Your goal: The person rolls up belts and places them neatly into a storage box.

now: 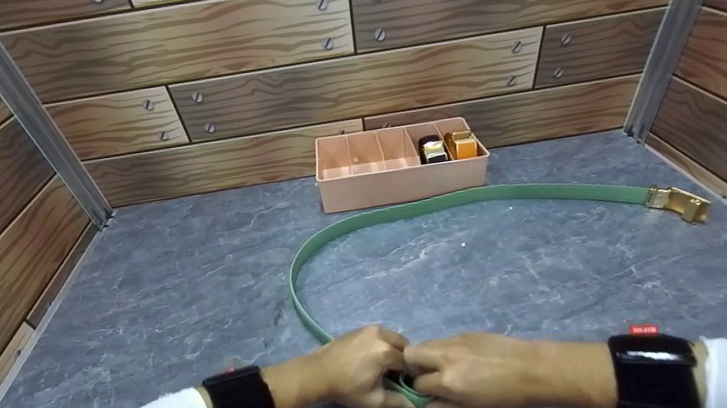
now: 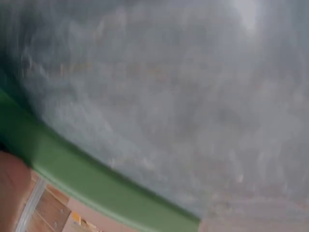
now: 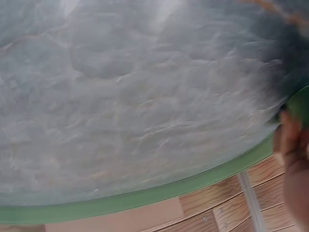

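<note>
A green belt (image 1: 406, 210) lies in a wide curve on the table, standing on its edge. Its gold buckle (image 1: 679, 203) is at the far right end. Near the front edge, the belt's other end is bent into a small coil (image 1: 419, 397) between both hands. My left hand (image 1: 364, 369) grips the coil from the left, thumb at its front. From the right, my right hand (image 1: 471, 374) pinches the same coil, fingertips close to the left hand's. The belt strip (image 2: 91, 179) crosses the left wrist view, and fingers (image 3: 291, 140) on the belt show in the right wrist view.
A pink divided box (image 1: 396, 187) stands at the back against the wood-pattern wall. In its right compartments sit a black item with a shiny buckle (image 1: 432, 150) and an orange-gold item (image 1: 462, 145). Side walls with metal corner strips (image 1: 26, 113) enclose the grey marbled table (image 1: 192, 280).
</note>
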Motion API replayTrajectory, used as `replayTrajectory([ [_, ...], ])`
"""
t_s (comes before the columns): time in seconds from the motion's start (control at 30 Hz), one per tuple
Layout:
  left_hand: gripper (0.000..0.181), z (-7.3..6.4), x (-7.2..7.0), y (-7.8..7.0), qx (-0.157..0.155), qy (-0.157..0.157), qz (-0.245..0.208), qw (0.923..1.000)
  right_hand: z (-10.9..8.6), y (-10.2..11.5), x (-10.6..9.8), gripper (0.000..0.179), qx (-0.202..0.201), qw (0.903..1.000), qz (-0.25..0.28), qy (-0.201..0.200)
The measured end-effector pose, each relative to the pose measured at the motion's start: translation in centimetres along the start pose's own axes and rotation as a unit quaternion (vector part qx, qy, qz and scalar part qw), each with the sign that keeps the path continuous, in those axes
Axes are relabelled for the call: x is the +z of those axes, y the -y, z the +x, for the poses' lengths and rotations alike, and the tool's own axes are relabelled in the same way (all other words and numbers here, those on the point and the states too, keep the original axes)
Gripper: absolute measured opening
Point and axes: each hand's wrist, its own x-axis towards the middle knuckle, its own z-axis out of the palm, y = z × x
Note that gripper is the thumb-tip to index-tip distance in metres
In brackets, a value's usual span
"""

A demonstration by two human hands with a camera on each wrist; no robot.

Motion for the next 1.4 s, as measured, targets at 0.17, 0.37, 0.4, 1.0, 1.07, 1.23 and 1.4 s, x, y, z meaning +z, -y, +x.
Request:
replayTrajectory([
  [0.17,0.038,-0.5,0.1,-0.5,-0.023,-0.019,0.033,0.9990,0.5,0.7,0.1,0.013,0.054,0.9982,0.021,0.014],
  [0.37,0.040,-0.4,-0.3,-0.1,-0.045,0.031,-0.034,0.9979,0.7,-0.4,0.4,0.013,-0.006,0.9986,0.052,-0.009],
  [0.4,0.040,-0.3,-0.3,-0.1,-0.046,0.031,-0.046,0.9974,0.7,-0.5,0.4,0.012,-0.009,0.9985,0.053,-0.008],
  [1.0,0.036,-0.7,-0.6,0.2,-0.051,0.044,-0.058,0.9960,0.8,-0.7,0.3,0.016,-0.010,0.9998,0.011,0.013],
  [1.07,0.038,-0.8,-0.4,0.2,-0.043,0.022,-0.047,0.9978,0.9,-0.5,0.4,0.017,-0.007,0.9998,-0.013,0.015],
  [1.23,0.039,-0.8,-0.2,0.1,-0.059,0.018,-0.038,0.9973,1.5,-0.4,0.6,0.017,-0.032,0.9989,-0.035,0.006],
  [1.4,0.038,-0.3,-0.9,0.2,-0.130,0.088,-0.099,0.9827,1.7,-1.1,0.7,0.013,-0.063,0.9980,0.001,0.001],
])
